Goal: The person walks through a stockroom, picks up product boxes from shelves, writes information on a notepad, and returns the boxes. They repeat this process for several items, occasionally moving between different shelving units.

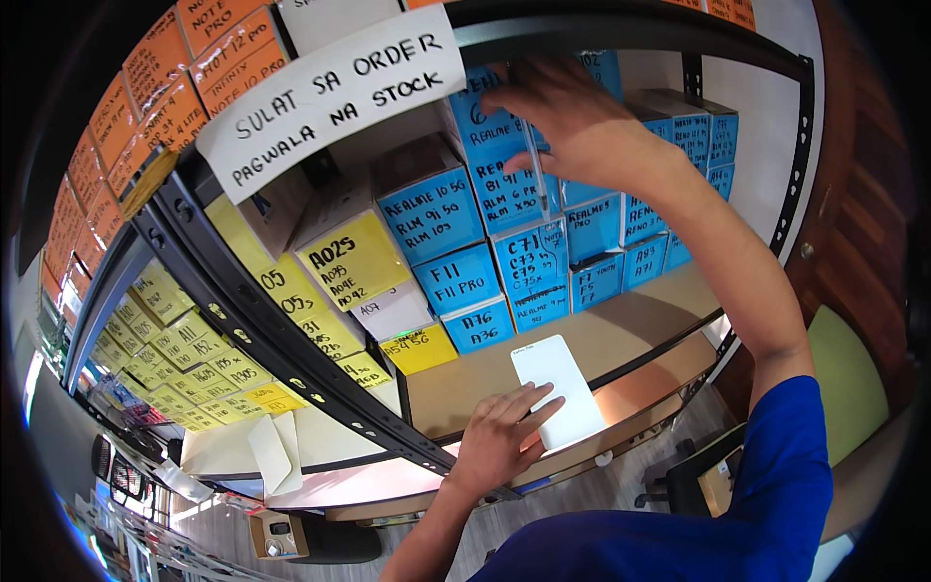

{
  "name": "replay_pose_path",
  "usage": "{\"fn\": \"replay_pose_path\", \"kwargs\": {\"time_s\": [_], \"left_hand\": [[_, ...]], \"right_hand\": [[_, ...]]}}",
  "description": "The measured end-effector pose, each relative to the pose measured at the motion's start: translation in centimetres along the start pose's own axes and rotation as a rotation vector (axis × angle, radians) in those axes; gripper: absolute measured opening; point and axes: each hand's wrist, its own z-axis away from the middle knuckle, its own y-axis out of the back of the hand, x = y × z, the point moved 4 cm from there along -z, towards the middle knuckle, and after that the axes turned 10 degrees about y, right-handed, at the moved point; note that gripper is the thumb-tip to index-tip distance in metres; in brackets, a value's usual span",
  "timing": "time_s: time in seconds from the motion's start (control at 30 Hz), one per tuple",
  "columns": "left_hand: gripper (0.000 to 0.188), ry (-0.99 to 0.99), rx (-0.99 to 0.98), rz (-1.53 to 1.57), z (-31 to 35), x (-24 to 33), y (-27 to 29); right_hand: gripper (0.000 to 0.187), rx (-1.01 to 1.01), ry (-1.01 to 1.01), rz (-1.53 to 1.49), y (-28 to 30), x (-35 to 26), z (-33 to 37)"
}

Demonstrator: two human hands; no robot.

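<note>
Two hands work apart: the right hand (572, 121), upper centre of frame, pinches a thin clear sleeve (539, 165) against blue boxes (504, 184) (long axis vertical); the left hand (504, 436), lower centre, rests flat-fingered on a white sheet (558, 383).

Two hands: left hand (499, 436) lower centre, right hand (567, 116) upper centre; one white flat packet (562, 383); one paper sign (335, 92) upper left.
</note>
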Motion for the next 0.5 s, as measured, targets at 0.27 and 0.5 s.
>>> {"fn": "replay_pose_path", "kwargs": {"time_s": [0.27,0.5], "left_hand": [[0.072,0.11,0.058,-0.043,0.9,0.5,-1.5],[0.069,0.137,0.114,0.058,0.4,0.9,-1.5]], "right_hand": [[0.059,0.179,-0.541,-1.331,1.2,-8.6,9.7],[0.043,-0.011,-0.993,-1.31,-11.0,-17.8,16.4]]}}
